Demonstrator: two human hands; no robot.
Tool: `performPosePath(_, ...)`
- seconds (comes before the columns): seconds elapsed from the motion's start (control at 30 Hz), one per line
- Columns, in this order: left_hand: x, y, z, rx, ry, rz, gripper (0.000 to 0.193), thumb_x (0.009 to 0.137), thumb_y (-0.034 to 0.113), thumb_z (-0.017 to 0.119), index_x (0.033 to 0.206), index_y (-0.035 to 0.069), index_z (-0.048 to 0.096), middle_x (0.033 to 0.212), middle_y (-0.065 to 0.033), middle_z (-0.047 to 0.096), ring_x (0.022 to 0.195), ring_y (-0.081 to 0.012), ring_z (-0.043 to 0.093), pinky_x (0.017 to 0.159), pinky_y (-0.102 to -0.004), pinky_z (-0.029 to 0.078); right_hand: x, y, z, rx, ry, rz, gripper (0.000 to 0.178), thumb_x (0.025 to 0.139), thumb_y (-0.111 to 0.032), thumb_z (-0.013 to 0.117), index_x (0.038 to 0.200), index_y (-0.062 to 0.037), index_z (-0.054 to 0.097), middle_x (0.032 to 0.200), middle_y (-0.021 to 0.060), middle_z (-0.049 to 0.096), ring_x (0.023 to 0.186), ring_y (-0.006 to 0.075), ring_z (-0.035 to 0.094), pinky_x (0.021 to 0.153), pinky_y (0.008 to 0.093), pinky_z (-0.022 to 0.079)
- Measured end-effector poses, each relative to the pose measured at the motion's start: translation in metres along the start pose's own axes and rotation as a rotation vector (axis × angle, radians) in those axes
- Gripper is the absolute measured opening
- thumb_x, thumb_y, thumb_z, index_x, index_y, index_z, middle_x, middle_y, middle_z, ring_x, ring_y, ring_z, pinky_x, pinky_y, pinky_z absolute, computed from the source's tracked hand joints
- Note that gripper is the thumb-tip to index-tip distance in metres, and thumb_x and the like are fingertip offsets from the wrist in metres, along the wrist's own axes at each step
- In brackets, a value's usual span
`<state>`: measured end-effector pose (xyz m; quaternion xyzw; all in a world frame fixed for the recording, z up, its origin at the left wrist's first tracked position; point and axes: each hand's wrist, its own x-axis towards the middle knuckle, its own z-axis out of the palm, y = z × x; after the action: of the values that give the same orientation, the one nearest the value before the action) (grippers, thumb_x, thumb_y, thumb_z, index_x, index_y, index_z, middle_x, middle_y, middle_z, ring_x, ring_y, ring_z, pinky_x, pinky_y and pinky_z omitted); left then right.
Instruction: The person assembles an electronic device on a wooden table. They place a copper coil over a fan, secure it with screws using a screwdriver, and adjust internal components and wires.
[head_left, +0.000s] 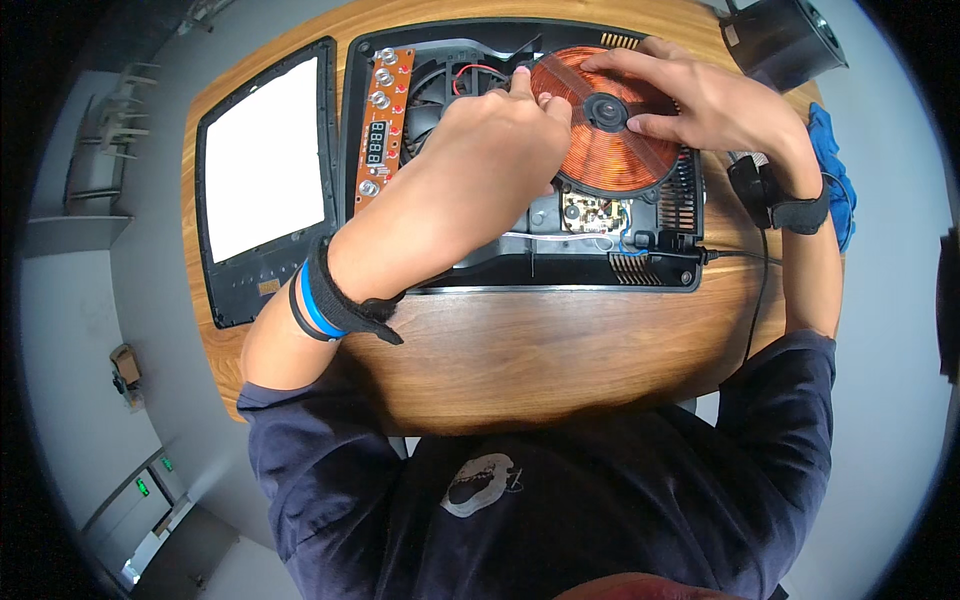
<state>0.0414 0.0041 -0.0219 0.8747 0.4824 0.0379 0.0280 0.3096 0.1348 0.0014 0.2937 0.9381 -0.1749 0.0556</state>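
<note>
Rests the right hand (pixel 725 95) over the upper right of a round copper coil (pixel 600 165) with open, spread fingers, the index fingertip on the windings and the thumb beside the dark hub (pixel 606 112). Holds the left hand (pixel 495 135) at the coil's left edge with index finger extended and the others curled; cannot tell of any grip beneath them. Has the coil lying in the right part of an open black housing (pixel 560 265), next to a black fan (pixel 425 115) and a small circuit board (pixel 597 213). Shows an orange control board (pixel 382 118) at the housing's left, then a black-framed white panel (pixel 265 165) on the wooden table (pixel 560 350), and a blue cloth (pixel 828 170) near the right wrist.
</note>
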Motion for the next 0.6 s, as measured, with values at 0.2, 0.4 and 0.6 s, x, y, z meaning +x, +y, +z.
performPosePath(0.2, -0.006, 0.003, 0.005, 0.06, -0.009, 0.02, 0.083, 0.09, 0.028, 0.092, 0.154, -0.011, 0.056, 0.154, -0.0441, 0.059, 0.122, -0.0415, 0.076, 0.1, -0.0453, 0.065, -0.01, 0.016, 0.013, -0.009, 0.034, -0.039, 0.105, 0.085, -0.041, 0.095, 0.177, -0.0386, 0.042, 0.155, 0.0169, 0.059, 0.131, 0.0432, 0.07, 0.111, 0.0515, 0.063)
performPosePath(0.4, -0.01, 0.011, -0.003, 0.099, -0.1, 0.025, 0.086, 0.096, 0.03, 0.086, 0.16, -0.014, 0.051, 0.158, -0.0449, 0.056, 0.121, -0.0405, 0.075, 0.103, -0.0441, 0.063, -0.018, 0.006, 0.016, -0.082, 0.066, -0.053, 0.12, 0.078, -0.031, 0.102, 0.179, -0.0316, 0.037, 0.174, 0.028, 0.044, 0.153, 0.0514, 0.052, 0.124, 0.0512, 0.053)
performPosePath(0.6, -0.019, 0.0, -0.001, -0.057, -0.016, 0.032, 0.077, 0.103, 0.036, 0.079, 0.162, -0.007, 0.054, 0.165, -0.0368, 0.053, 0.127, -0.0433, 0.071, 0.11, -0.0491, 0.058, -0.022, 0.021, 0.029, 0.007, 0.123, -0.103, 0.136, 0.06, -0.037, 0.104, 0.179, -0.0378, 0.038, 0.184, 0.0198, 0.032, 0.158, 0.0483, 0.048, 0.128, 0.0549, 0.053)
